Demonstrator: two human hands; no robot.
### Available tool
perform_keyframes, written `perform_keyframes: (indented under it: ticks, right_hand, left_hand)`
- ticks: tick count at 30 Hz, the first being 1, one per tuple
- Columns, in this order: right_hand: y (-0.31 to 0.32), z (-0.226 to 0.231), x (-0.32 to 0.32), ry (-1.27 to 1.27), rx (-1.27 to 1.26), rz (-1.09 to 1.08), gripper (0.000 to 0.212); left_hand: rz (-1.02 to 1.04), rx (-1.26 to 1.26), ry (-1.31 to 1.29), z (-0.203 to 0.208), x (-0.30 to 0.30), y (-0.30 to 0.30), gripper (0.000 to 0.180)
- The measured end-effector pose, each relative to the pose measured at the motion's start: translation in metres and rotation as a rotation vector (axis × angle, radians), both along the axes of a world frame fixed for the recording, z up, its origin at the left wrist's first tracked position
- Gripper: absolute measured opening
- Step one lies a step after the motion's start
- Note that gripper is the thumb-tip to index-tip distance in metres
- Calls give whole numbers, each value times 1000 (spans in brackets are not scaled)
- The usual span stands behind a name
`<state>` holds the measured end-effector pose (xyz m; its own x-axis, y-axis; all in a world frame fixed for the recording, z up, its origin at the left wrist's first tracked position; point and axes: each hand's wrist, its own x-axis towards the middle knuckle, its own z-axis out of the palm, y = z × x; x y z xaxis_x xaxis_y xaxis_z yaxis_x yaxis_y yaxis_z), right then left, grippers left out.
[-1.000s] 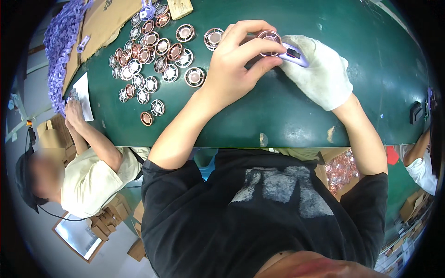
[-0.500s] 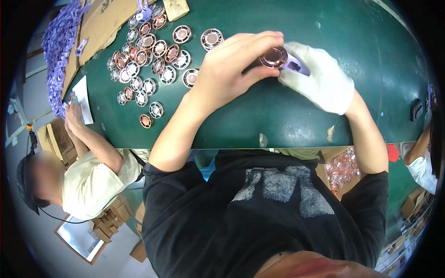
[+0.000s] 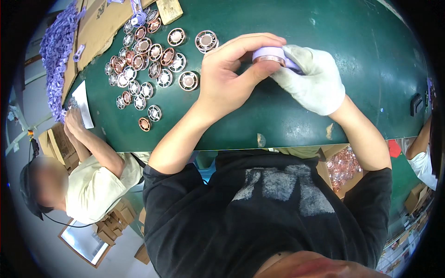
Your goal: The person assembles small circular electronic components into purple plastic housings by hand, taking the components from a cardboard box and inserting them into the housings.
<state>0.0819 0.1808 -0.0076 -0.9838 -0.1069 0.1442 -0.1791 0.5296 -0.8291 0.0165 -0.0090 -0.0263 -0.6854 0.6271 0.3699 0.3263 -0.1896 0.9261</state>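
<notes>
Left hand [image 3: 228,69]: bare, with its fingers bent over and its thumb underneath. It is closed on the round end of a purple piece [image 3: 269,52], with just a small gap between thumb and fingers where the round end sits.
Right hand [image 3: 316,79]: in a white glove, curled around the narrow end of the same purple piece. The glove hides most of that end, so I cannot tell how each finger sits.
Purple piece: up between the two hands, over the green table [image 3: 371,69]. A shiny copper rim [image 3: 271,59] goes around its round end.
Round parts [image 3: 188,80]: lots of little wheels, silver and copper, spread on the table to the left of the left hand. Some lean on each other.
Purple part [image 3: 138,19]: at the far side of the wheels, touching some.
Wood block [image 3: 169,10]: near the wheels, at the top.
Cardboard [image 3: 103,30]: at the far left, beside a big purple heap [image 3: 58,58].
Other person [image 3: 104,187]: at the left, hands near a white paper [image 3: 84,105].
</notes>
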Motion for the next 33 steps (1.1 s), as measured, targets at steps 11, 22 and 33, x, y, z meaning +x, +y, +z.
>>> perform_keyframes:
  ticks: [11,22,33]
  right_hand:
    - [11,0,-20,-125,43,-308,45]
    - [14,-9,-19,-118,28,-243,38]
    - [10,-10,-21,-72,93,-201,37]
  left_hand:
    - [245,-424,-142,48,-80,29,18]
    - [834,-1651,260,66,-189,-82,74]
    - [910,-1187,593,31,-163,-125,36]
